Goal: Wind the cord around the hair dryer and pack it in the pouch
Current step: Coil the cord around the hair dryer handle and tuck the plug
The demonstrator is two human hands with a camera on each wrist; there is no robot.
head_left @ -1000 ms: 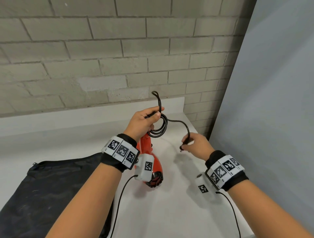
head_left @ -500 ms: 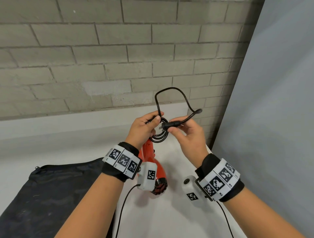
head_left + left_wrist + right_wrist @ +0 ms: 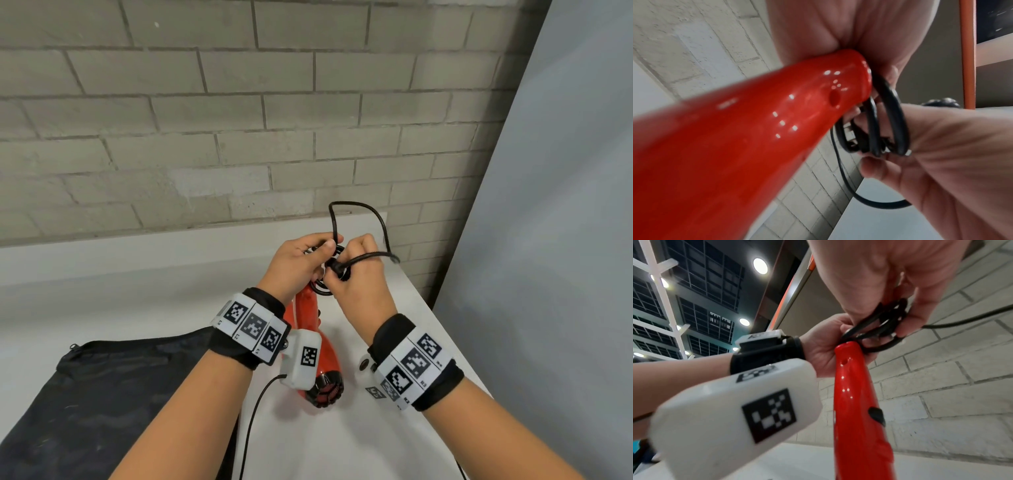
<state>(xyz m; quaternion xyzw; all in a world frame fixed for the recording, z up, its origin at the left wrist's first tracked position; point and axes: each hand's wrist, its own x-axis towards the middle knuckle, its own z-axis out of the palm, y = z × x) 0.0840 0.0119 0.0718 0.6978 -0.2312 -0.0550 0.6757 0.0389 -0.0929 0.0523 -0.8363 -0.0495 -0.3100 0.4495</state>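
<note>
A red hair dryer (image 3: 310, 315) hangs nozzle down above the white table, its handle (image 3: 760, 129) (image 3: 855, 394) pointing up. My left hand (image 3: 301, 263) grips the handle's end together with the coiled black cord (image 3: 888, 123) (image 3: 881, 324). My right hand (image 3: 356, 274) is pressed close against the left and pinches the cord's plug end (image 3: 337, 269) at the coils. A loose loop of cord (image 3: 359, 212) arches above both hands. The black pouch (image 3: 102, 394) lies flat on the table at the lower left.
A brick wall (image 3: 205, 120) rises behind the table (image 3: 342, 438). A grey panel (image 3: 548, 240) closes off the right side, close to the table's right edge. Thin sensor cables (image 3: 253, 418) hang from my wrists.
My right hand has moved left from the table's right side to the coils, bringing the plug end with it. The left hand has kept hold of handle and coils.
</note>
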